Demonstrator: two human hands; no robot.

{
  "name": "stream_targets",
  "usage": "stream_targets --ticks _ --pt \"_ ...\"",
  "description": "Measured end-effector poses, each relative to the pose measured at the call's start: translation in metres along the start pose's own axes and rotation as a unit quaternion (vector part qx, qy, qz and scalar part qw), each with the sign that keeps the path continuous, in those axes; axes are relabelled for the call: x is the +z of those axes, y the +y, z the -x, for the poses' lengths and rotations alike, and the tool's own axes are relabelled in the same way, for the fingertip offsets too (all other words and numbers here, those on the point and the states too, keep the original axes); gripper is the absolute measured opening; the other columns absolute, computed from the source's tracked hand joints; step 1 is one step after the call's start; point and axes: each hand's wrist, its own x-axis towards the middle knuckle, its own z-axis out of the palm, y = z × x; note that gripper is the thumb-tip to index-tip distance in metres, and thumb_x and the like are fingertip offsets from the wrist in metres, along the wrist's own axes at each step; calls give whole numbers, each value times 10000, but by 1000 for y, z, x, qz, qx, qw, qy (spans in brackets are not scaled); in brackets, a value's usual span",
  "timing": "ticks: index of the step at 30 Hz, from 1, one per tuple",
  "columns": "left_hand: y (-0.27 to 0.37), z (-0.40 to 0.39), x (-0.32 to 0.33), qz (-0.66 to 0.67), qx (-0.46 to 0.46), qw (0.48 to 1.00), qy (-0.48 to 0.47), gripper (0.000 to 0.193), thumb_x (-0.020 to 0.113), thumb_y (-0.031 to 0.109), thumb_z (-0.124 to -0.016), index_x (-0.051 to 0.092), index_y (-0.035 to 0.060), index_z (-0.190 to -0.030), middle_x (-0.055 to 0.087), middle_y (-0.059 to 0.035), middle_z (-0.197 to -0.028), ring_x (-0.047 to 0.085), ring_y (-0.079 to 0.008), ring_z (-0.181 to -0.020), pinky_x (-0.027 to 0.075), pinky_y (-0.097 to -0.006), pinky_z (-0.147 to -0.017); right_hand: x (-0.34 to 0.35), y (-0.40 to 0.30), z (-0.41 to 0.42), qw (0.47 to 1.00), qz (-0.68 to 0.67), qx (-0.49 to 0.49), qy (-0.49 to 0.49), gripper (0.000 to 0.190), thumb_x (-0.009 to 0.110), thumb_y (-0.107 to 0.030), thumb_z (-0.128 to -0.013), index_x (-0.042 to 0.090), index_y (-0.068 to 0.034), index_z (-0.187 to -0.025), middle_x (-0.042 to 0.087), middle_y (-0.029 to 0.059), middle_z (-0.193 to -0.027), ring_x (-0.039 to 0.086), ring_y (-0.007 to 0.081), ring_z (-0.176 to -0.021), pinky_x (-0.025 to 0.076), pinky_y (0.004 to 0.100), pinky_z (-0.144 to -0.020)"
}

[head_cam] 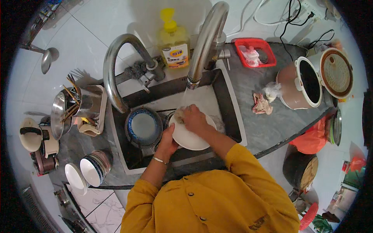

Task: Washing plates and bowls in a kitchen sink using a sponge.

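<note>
My left hand (168,142) grips the left rim of a white plate (193,139), thumb on top. The plate is tilted over the sink (216,114), under running water from the right-hand faucet (201,46). My right hand (194,118) presses a small greyish scrubber (179,116) against the plate's upper part; the fingers hide much of it. Left of the plate, inside the sink, sits a stack of dishes with a blue-rimmed bowl (144,125) on top, seemingly holding water.
A second faucet (109,70) arches over the sink's left side. Yellow pump-bottle soap (174,43) stands behind. Stacked bowls (91,171) and white plates (75,177) are at the counter's left, near a metal utensil holder (92,102). Rightward are a red basket (271,54), a cloth (261,104) and an open rice cooker (291,84).
</note>
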Motion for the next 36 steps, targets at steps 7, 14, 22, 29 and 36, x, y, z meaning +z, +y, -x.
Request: stream_targets --ticks 7,14,22,29,36 --pt "13 14 15 0 41 996 74 489 466 323 -899 362 25 -1272 489 -150 -1225 511 -302 -1091 423 -464 -919 -5 58 -19 982 153 -8 107 452 617 -195 -705 493 -63 -1119 494 135 -1054 533 325 -937 501 422 -752" --pt "26 -1 -4 -4 149 988 34 504 513 196 -848 343 10 -1284 489 -158 -1219 522 -293 -1074 417 -419 -936 0 105 2 974 12 223 46 457 666 -200 -669 528 -93 -1092 551 161 -989 562 346 -920 486 428 -750" --pt "26 -46 -1 38 111 993 -35 442 464 107 -840 372 -51 -1242 473 -189 -1222 474 -337 -1112 370 -450 -971 9 126 8 961 -78 242 108 327 578 -291 -754 599 -36 -958 622 199 -909 612 356 -824 495 429 -716" --pt "2 -71 4 184 -18 982 -47 443 512 180 -821 440 -51 -1191 530 -171 -1158 527 -313 -1045 406 -429 -935 22 139 3 960 -112 255 -37 312 566 -274 -773 609 -73 -1009 626 148 -991 613 293 -902 490 412 -770" --pt "42 -31 6 -64 -24 998 -1 373 504 115 -806 499 -49 -1141 577 -163 -1093 579 -290 -974 471 -412 -844 11 129 8 924 -235 301 -4 347 608 -245 -739 595 -58 -1031 623 152 -988 610 292 -896 491 403 -765"
